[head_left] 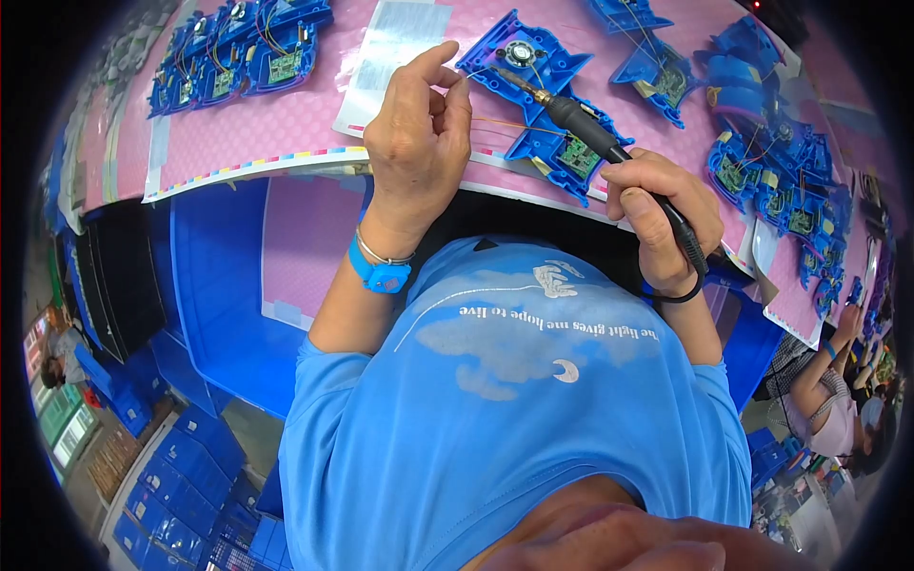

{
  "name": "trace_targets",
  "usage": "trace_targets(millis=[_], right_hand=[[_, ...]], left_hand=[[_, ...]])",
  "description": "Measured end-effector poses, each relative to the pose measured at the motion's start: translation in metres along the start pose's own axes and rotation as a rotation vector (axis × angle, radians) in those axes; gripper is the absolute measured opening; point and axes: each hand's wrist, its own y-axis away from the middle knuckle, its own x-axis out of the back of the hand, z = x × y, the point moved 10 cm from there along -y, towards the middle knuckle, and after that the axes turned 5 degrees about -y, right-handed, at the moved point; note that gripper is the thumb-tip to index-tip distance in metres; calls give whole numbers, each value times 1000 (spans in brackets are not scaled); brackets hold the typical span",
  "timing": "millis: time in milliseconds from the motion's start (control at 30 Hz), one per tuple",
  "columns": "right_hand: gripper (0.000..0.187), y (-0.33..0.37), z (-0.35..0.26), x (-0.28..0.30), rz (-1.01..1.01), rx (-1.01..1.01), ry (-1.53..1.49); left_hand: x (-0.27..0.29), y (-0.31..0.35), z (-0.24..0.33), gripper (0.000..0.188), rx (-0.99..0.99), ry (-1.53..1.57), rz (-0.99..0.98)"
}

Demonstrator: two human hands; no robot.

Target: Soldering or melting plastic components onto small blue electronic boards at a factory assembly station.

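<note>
My right hand (666, 214) is closed round the black handle of a soldering iron (583, 126). Its metal tip points up and left, over the upper half of an opened blue plastic casing (562, 65). A round speaker (520, 54) sits in that half, close to the tip. The lower half holds a green circuit board (578, 157), with thin coloured wires running from it. At the casing's left side my left hand (419, 138) is raised with fingers curled in a pinch. A thin pale wire (476, 73) shows at its fingertips; the grip itself is partly hidden.
More opened blue casings with boards lie at the far left (238, 57) and the right (781, 190) of the pink table covering (314, 105). A blue bin (219, 285) stands below the table edge. Another person (828, 400) sits at the right.
</note>
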Motion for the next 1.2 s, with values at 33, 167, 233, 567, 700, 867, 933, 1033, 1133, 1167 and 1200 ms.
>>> trace_targets(millis=[33, 167, 233, 567, 700, 867, 933, 1033, 1133, 1167, 1200], right_hand=[[25, 0, 0, 0, 1, -4, 5], [25, 0, 0, 0, 8, -19, 6], [25, 0, -1, 0, 3, -15, 14], [26, 2, 0, 1, 13, -13, 8], [26, 3, -2, 2, 19, 4, -13], [25, 3, -1, 0, 11, 4, -25], [25, 4, -2, 1, 20, 8, -29], [26, 4, -2, 3, 31, 7, -35], [26, 6, -2, 6, 30, 2, -29], [26, 7, -2, 6, 28, 4, -24], [26, 7, -2, 7, 29, 3, -24]], left_hand=[[0, 0, 0, 38, -2, -1, -1], [-2, -3, 5, 35, -18, 24, -20], [-3, -4, 6, 36, -29, 25, -25], [11, -10, -2, 43, 78, 84, -5], [29, -4, -15, 41, 170, 119, 31], [14, 9, 27, 31, -253, 54, -141], [0, 12, 29, 30, -261, -33, -281], [-10, 17, 24, 30, -318, -173, -321], [2, 10, 34, 28, -377, -157, -245], [3, 8, 34, 28, -377, -156, -247], [9, 7, 40, 27, -456, -166, -196]])
